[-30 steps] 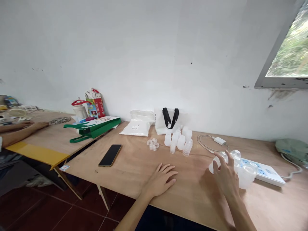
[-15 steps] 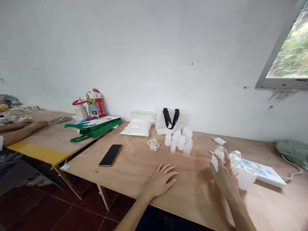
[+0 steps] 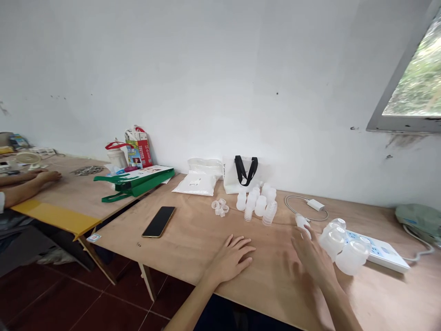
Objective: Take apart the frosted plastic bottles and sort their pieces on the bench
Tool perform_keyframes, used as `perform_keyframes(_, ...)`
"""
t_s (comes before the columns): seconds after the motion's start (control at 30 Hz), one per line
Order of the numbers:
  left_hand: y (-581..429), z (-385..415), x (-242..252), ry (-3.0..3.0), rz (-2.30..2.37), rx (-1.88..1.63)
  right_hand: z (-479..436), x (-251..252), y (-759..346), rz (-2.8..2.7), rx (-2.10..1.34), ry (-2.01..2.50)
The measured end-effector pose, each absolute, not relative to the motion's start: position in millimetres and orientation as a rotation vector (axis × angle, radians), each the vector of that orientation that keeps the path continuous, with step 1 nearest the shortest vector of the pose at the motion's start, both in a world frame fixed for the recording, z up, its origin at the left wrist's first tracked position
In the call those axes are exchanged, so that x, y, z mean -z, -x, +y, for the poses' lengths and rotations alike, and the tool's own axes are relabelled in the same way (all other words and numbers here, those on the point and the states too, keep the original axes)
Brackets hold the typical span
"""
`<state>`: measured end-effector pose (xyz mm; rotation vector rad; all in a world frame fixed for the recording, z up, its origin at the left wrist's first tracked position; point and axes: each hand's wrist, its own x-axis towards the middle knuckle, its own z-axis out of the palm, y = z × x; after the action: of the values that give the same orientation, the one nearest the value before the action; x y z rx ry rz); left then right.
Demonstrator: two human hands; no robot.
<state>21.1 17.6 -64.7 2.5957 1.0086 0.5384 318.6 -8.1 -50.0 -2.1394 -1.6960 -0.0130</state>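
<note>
Translucent plastic bottle sits right of centre on the plywood worktop, touching the blurred right hand, whose grip I cannot make out. Left hand lies flat and released, near a cluster of small bottles.
</note>
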Motion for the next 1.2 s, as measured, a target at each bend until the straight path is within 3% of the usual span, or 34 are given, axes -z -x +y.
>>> perform_keyframes(0.23,-20,17,67,-2.609,0.985,-0.549,66,6,-331,-1.931,0.259,2.207)
perform_keyframes(0.4,-20,18,69,-2.604,0.992,-0.545,111,4,-342,-1.862,0.098,2.506)
perform_keyframes(0.57,-19,18,71,-2.628,0.995,-0.551,116,11,-353,-1.894,0.037,2.507)
perform_keyframes(0.87,-20,17,67,-2.588,0.981,-0.553,115,-34,-388,-2.086,0.038,2.463)
perform_keyframes(1.2,-20,17,67,-2.612,0.995,-0.55,98,-37,-399,-2.172,0.099,2.527)
